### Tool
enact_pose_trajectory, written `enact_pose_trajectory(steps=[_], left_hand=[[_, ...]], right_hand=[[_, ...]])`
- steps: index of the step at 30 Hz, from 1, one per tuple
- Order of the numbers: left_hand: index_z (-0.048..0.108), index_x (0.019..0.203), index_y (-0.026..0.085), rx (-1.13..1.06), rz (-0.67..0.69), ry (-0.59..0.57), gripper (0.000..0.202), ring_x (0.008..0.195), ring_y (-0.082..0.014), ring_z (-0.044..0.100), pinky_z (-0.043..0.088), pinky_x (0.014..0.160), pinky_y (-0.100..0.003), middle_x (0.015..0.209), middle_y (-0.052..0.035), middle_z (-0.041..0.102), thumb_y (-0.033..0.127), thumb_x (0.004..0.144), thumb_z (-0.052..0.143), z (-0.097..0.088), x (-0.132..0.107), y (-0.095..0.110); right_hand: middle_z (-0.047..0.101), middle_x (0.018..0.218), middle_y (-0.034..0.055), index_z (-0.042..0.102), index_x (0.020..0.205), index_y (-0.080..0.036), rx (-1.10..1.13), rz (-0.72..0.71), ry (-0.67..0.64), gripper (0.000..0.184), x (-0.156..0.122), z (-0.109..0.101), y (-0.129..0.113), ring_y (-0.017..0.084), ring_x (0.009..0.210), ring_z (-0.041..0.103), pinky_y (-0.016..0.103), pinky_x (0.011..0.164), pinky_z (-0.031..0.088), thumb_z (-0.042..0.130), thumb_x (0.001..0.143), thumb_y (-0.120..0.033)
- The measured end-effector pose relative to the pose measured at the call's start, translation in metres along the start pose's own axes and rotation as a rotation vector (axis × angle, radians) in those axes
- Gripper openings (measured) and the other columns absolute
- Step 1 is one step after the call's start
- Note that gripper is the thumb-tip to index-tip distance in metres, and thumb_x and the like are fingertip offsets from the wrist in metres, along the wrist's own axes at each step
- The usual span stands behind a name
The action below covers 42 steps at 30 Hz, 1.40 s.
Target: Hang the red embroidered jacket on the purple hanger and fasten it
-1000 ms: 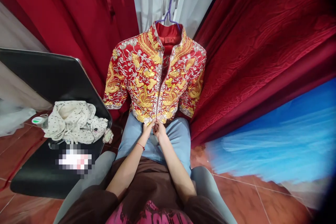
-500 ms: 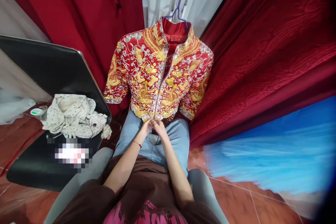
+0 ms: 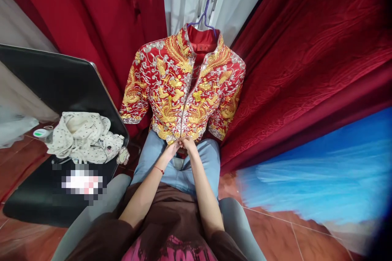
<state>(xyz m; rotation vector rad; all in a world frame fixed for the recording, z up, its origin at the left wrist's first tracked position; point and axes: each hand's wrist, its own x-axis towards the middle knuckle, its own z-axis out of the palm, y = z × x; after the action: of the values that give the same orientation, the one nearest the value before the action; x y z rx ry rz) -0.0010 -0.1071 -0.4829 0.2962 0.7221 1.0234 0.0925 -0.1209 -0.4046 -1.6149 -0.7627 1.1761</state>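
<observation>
In front of me a red jacket [image 3: 171, 85] with gold and silver embroidery hangs from a purple hanger [image 3: 208, 6]. Its front is joined along most of its length and parts toward the stand-up collar. My left hand [image 3: 172, 149] is closed at the jacket's bottom hem, at the lower end of the front opening. Right beside it, my right hand [image 3: 187, 143] pinches the same hem close to the centre line. The two hands touch or nearly touch. Whatever small part lies between the fingertips is too small to make out.
To the left stands a black chair [image 3: 33, 208] holding a white spotted cloth bag [image 3: 81, 134] and a blurred-out item [image 3: 82, 182]. Red curtains [image 3: 306, 61] hang on both sides. A blue fluffy fabric [image 3: 321, 171] spreads over the tiled floor at right.
The view has shifted slightly, so the jacket and hanger appear a little lower and further left. My right hand has turned slightly at the hem; both hands stay there.
</observation>
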Motion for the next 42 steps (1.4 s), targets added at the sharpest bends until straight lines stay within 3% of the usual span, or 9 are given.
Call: enact_pose_trajectory(steps=[3, 6, 9, 18, 25, 28, 32, 34, 42], left_hand=[[0.071, 0.083, 0.013, -0.007, 0.036, 0.012, 0.007, 0.094, -0.0155, 0.07, 0.048, 0.103, -0.03, 0.088, -0.005, 0.074, 0.011, 0.077, 0.07, 0.002, 0.001, -0.003], [0.072, 0.091, 0.014, 0.006, 0.06, 0.022, 0.013, 0.107, -0.0185, 0.068, 0.046, 0.107, -0.034, 0.101, -0.0072, 0.075, 0.011, 0.078, 0.069, 0.004, 0.0, -0.005], [0.072, 0.101, 0.015, 0.037, 0.082, 0.024, 0.023, 0.116, -0.0219, 0.065, 0.044, 0.11, -0.039, 0.114, -0.0099, 0.072, 0.014, 0.078, 0.071, 0.005, -0.003, -0.005], [0.062, 0.121, 0.019, 0.195, 0.11, 0.039, 0.04, 0.128, -0.0184, 0.057, 0.043, 0.111, -0.033, 0.133, -0.008, 0.064, 0.025, 0.082, 0.072, 0.009, -0.01, 0.003], [0.067, 0.083, 0.011, 0.734, -0.174, -0.072, 0.039, 0.079, -0.0263, 0.072, 0.059, 0.075, -0.04, 0.084, -0.0165, 0.073, 0.05, 0.083, 0.067, 0.031, -0.032, 0.03], [0.063, 0.085, 0.016, 0.962, 0.022, -0.046, 0.029, 0.086, -0.0214, 0.07, 0.055, 0.079, -0.032, 0.088, -0.0094, 0.073, 0.044, 0.081, 0.071, 0.066, -0.04, 0.059], [0.06, 0.096, 0.021, 1.346, 0.676, 0.17, 0.022, 0.095, -0.0199, 0.067, 0.048, 0.084, -0.028, 0.098, -0.0063, 0.071, 0.039, 0.085, 0.066, 0.125, -0.045, 0.109], [0.061, 0.101, 0.021, 1.608, 0.853, 0.2, 0.018, 0.092, -0.0224, 0.069, 0.047, 0.078, -0.029, 0.096, -0.0083, 0.072, 0.036, 0.091, 0.059, 0.148, -0.047, 0.126], [0.059, 0.122, 0.018, 1.832, 0.872, 0.166, 0.031, 0.099, -0.024, 0.07, 0.047, 0.076, -0.028, 0.11, -0.0124, 0.073, 0.031, 0.102, 0.038, 0.162, -0.048, 0.126]], right_hand=[[0.062, 0.122, 0.0082, 0.059, 0.123, -0.016, 0.015, 0.027, -0.014, 0.037, 0.001, 0.005, -0.013, 0.019, 0.1, 0.064, 0.039, 0.084, 0.056, 0.061, 0.094, -0.038], [0.068, 0.092, 0.005, 0.067, 0.094, -0.012, 0.056, 0.012, -0.005, 0.018, 0.0, 0.009, -0.035, 0.014, 0.076, 0.063, 0.028, 0.068, 0.054, 0.062, 0.091, -0.029], [0.057, 0.058, -0.0017, 0.057, 0.062, -0.015, 0.132, -0.054, -0.002, 0.023, -0.004, 0.01, -0.066, 0.008, 0.049, 0.05, 0.022, 0.052, 0.043, 0.056, 0.085, -0.018], [0.057, 0.056, -0.0043, 0.056, 0.064, -0.019, 0.298, -0.375, -0.04, 0.016, -0.018, -0.006, -0.166, 0.006, 0.045, 0.045, 0.02, 0.05, 0.039, 0.057, 0.079, -0.024], [0.052, 0.051, -0.0056, 0.054, 0.061, -0.02, 0.299, -0.474, -0.08, 0.019, -0.016, -0.011, -0.162, 0.007, 0.042, 0.044, 0.022, 0.047, 0.036, 0.06, 0.074, -0.033], [0.052, 0.052, -0.0055, 0.057, 0.062, -0.02, 0.3, -0.482, -0.087, 0.018, -0.02, -0.01, -0.157, 0.007, 0.044, 0.044, 0.022, 0.048, 0.036, 0.06, 0.073, -0.033], [0.051, 0.052, -0.0056, 0.061, 0.064, -0.02, 0.295, -0.459, -0.134, 0.014, -0.026, -0.01, -0.163, 0.008, 0.045, 0.044, 0.023, 0.05, 0.036, 0.061, 0.072, -0.031], [0.05, 0.05, -0.0055, 0.059, 0.061, -0.02, 0.303, -0.46, -0.151, 0.015, -0.027, -0.009, -0.166, 0.008, 0.046, 0.044, 0.023, 0.05, 0.036, 0.061, 0.071, -0.03], [0.052, 0.053, -0.0049, 0.059, 0.062, -0.019, 0.385, -0.52, -0.108, 0.015, -0.025, -0.005, -0.192, 0.006, 0.045, 0.042, 0.023, 0.049, 0.034, 0.064, 0.071, -0.03]])
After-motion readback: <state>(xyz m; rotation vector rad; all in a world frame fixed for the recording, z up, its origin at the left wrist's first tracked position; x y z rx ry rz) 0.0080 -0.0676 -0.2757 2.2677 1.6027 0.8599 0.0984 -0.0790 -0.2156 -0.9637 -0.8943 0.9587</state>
